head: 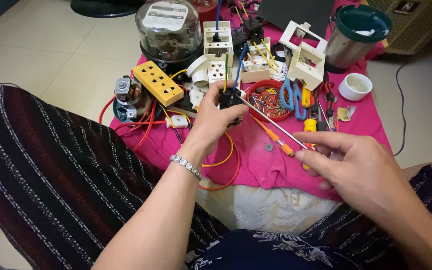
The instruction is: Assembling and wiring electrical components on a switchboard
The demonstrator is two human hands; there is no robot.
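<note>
My left hand (211,120) grips a small black electrical part (230,97) with green and blue wires rising from it, held above the pink cloth (361,125). A silver bracelet sits on that wrist. My right hand (348,165) pinches the handle end of a long thin screwdriver (271,121), whose metal tip reaches the black part.
On the cloth lie an orange multi-socket strip (158,82), white sockets and frames (306,62), a red bowl of screws (268,100), blue-handled pliers (291,95), an orange screwdriver (276,137), red and yellow wires, a glass-domed meter (168,30), a steel jar (351,35) and a white cup (355,86). My striped trouser legs flank it.
</note>
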